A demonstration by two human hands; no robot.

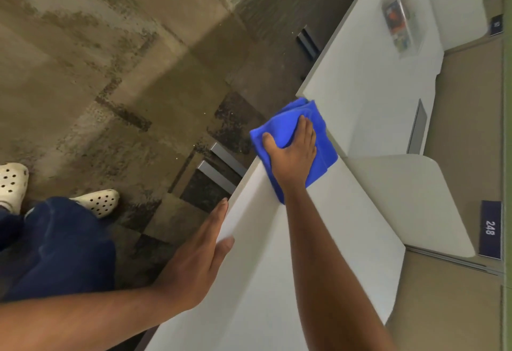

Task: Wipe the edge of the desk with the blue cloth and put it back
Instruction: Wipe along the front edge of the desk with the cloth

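A folded blue cloth [318, 117] lies over the left edge of the white desk [304, 267], near the desk's far corner. My right hand [291, 156] presses down on the cloth, thumb hooked over its left side and fingers spread across the top. Part of the cloth hangs past the desk's edge. Nearer to me, my left hand [199, 256] rests flat against the same edge with straight fingers and holds nothing.
A second white desk [374, 79] continues beyond a narrow gap. On it lies a clear plastic case [400, 23]. A curved white divider [415, 198] and a dark label reading 248 [491, 230] stand on the right. Patterned carpet, metal desk legs and my feet are on the left.
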